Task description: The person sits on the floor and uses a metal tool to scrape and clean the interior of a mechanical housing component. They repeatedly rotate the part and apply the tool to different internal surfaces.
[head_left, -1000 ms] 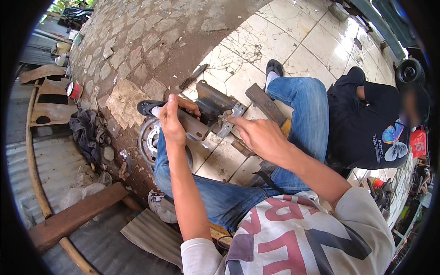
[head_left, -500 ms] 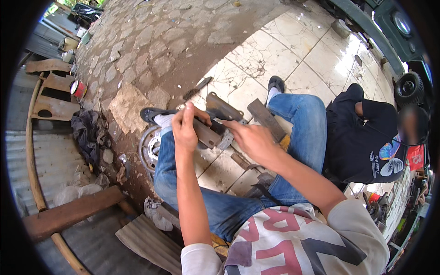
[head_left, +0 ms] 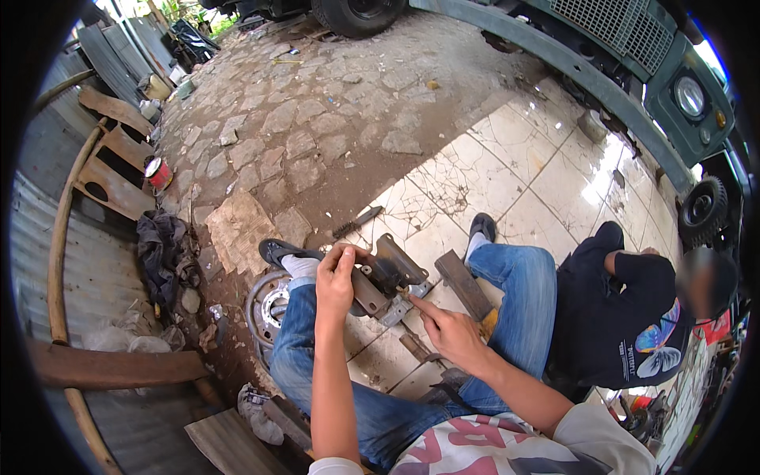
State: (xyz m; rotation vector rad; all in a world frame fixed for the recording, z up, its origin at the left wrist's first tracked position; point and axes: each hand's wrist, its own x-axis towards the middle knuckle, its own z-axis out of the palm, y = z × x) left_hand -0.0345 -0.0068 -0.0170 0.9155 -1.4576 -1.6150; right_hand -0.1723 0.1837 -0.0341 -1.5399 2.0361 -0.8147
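My left hand (head_left: 336, 281) is closed, its fingers curled beside a dark steel part; what they grip is hidden. Just below its fingers lies a grey-brown metal bracket (head_left: 369, 296). A second curved, rusty bracket (head_left: 405, 260) stands beyond it, and both seem joined to a pale metal base piece (head_left: 394, 313). My right hand (head_left: 453, 336) stretches its index finger to a small brownish fitting (head_left: 404, 292) near the bracket's end, with the other fingers bent. Nothing shows in that hand. A flat steel bar (head_left: 463, 285) lies to the right of the assembly.
A wire brush (head_left: 358, 223) lies beyond my left foot, and a round metal wheel rim (head_left: 260, 307) beside my left leg. Another person (head_left: 613, 313) in black sits close on my right. A wooden plank (head_left: 119, 366) is at left; a vehicle bumper (head_left: 554, 67) is far right.
My view has tilted up, showing more of the vehicles. My right hand has drawn back from beside my left fingers toward the near end of the bracket, index finger extended.
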